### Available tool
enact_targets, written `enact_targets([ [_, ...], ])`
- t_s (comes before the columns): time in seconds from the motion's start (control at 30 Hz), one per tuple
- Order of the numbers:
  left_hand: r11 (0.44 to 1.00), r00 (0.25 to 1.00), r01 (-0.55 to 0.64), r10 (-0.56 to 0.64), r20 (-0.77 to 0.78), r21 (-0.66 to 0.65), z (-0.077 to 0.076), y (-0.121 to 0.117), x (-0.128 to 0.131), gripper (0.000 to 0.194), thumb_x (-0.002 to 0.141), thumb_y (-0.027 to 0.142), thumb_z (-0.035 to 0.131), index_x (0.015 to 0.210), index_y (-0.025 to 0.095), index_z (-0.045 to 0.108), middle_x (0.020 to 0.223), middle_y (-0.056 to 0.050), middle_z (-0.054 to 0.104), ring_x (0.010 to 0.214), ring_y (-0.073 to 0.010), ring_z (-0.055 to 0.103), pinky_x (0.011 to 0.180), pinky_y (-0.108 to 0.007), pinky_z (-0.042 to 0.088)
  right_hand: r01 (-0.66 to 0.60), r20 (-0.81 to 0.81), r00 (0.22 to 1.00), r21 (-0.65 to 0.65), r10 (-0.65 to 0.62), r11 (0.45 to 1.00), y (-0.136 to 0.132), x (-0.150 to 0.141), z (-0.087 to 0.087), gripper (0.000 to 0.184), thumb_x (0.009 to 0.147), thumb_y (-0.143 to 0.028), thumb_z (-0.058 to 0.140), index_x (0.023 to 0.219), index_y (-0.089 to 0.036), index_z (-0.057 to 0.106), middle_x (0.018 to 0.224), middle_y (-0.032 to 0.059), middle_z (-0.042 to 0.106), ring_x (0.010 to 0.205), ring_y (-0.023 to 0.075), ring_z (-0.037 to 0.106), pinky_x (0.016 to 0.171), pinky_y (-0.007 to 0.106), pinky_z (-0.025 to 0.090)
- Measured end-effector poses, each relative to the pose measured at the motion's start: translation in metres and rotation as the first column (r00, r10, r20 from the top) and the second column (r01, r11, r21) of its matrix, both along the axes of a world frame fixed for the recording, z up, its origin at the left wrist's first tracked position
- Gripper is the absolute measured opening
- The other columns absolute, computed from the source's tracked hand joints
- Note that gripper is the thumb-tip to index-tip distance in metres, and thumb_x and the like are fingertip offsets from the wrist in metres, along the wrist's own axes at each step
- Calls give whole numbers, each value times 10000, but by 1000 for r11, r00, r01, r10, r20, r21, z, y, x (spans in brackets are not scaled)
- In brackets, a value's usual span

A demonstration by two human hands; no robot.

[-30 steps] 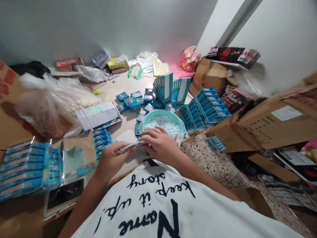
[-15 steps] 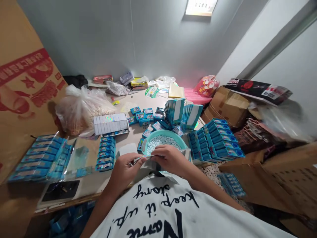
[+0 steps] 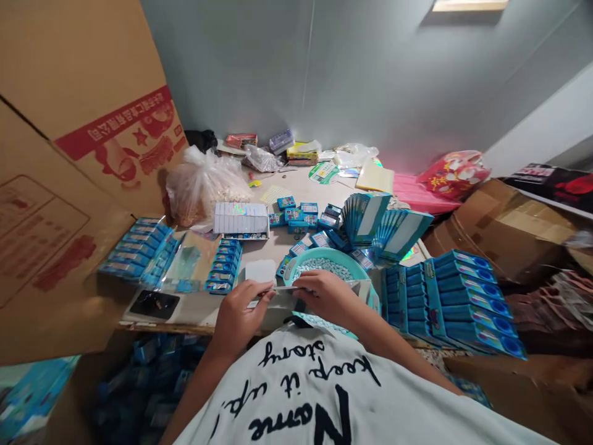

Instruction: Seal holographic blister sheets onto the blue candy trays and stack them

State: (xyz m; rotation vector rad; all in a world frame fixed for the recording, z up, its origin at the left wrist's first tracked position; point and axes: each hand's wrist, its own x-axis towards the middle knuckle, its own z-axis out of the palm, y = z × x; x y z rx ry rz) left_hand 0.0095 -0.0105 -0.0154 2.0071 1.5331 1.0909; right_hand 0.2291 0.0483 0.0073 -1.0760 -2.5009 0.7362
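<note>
My left hand [image 3: 241, 315] and my right hand [image 3: 327, 296] are both closed on a thin stack of flat silvery packets [image 3: 278, 289], held edge-on between them just above the table's near edge. Right behind my right hand stands a teal bowl [image 3: 303, 258] filled with small pale pellets [image 3: 324, 267]. Small blue boxes [image 3: 296, 216] lie scattered beyond the bowl, and two fanned stacks of flat blue cartons [image 3: 370, 216] stand upright behind it. My white printed shirt fills the lower part of the view.
A white tray of packets [image 3: 241, 217] and a full plastic bag [image 3: 204, 185] sit at the back left. Rows of blue boxes [image 3: 134, 250] lie left; more stacked blue boxes [image 3: 458, 296] lie right. Large cardboard cartons [image 3: 69, 185] rise on the left, others on the right. A dark phone [image 3: 155, 304] lies near the edge.
The view has swung left and up, showing more of the left carton. Both hands stay closed on the flat packets, now a little nearer my body.
</note>
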Motion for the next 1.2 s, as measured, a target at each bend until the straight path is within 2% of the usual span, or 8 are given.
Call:
enact_targets([
  [0.27,992,986,-113,118,-114,52,-3,-13,-6,117,913,238,606,991,230,693,925,-51,744,890,-181,682,817,-305,523,-112,-46,993,-13,112,994,12,-11,-11,180,924,-153,564,846,-184,723,798,55,687,733,161,600,636,264,371],
  [0.43,988,966,-74,105,-236,136,1,-16,-8,139,899,225,628,1015,220,703,953,-46,766,884,-175,701,843,-306,529,-92,-118,989,-38,87,995,14,-11,-20,184,911,-158,559,940,-199,736,849,64,699,756,177,612,662,282,404],
  [0.5,982,949,-100,143,-283,161,0,-12,-9,157,883,245,655,1029,227,710,986,-36,768,921,-182,703,882,-314,522,-67,-132,989,-30,63,997,16,-12,-22,177,912,-185,568,958,-210,737,869,63,697,780,184,608,684,290,406],
  [0.6,977,941,-193,212,-265,94,-4,-2,-10,153,878,286,665,1010,237,722,991,-21,768,920,-185,708,880,-315,528,-28,-104,994,-51,23,998,21,-16,-25,187,930,-207,549,950,-210,734,860,59,686,801,188,596,698,293,399],
  [0.67,978,948,-205,210,-239,44,-8,4,-11,140,879,298,664,989,238,725,970,-15,769,900,-182,711,858,-308,536,-11,-63,998,-75,7,997,23,-16,-27,203,944,-214,528,939,-199,730,834,57,674,780,181,584,681,290,386],
  [0.73,982,955,-185,191,-229,48,-11,7,-10,146,867,297,680,994,238,722,972,-14,769,909,-185,712,853,-308,538,1,-39,999,-89,-4,996,21,-14,-29,205,949,-215,521,944,-191,725,822,54,665,766,174,573,669,285,377],
  [0.9,981,953,-73,121,-279,177,-15,4,-10,161,849,253,702,1009,236,712,1040,-29,763,968,-188,705,906,-320,529,15,-37,999,-86,-18,996,11,-6,-29,203,947,-197,522,970,-195,724,834,53,674,796,174,579,709,284,396],
  [1.2,938,954,29,78,-291,345,-7,-9,-21,236,828,193,714,1056,244,677,1077,-44,744,1034,-184,676,951,-337,517,66,-59,996,25,-64,997,-11,-13,-11,191,945,-195,535,974,-190,724,827,49,677,781,171,575,708,285,392],
])
